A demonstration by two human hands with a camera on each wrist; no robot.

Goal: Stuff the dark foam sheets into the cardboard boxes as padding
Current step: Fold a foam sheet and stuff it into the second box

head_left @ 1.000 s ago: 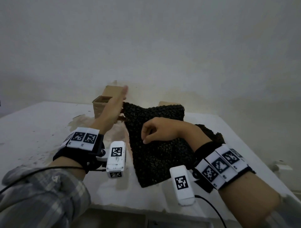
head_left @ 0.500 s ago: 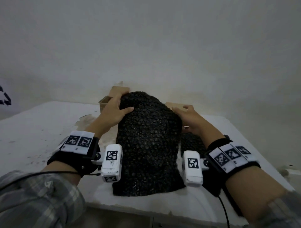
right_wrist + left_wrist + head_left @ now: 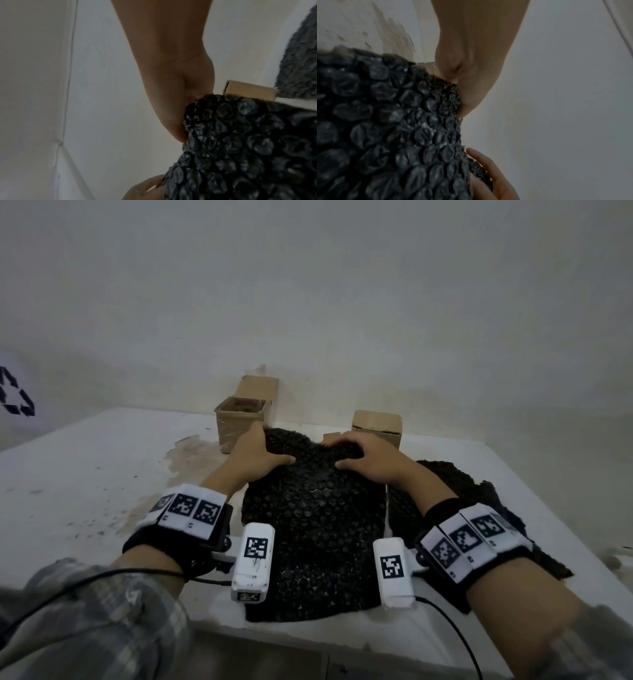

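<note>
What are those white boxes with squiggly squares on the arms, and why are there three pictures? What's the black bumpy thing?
No machine here, just a person with little cameras strapped on. One picture comes from a camera on the head, looking down at both hands. The other two come from cameras on the wrists, looking along each hand, so everything there looks huge and close.

The black bumpy thing is a foam sheet used for padding. It lies on a white table. The left hand and the right hand both grip its far edge, fingers curled over it. A second dark sheet lies under the right arm.

Behind the hands stand two cardboard boxes: an open one on the left and another on the right. The padding is meant to go inside them.
</note>
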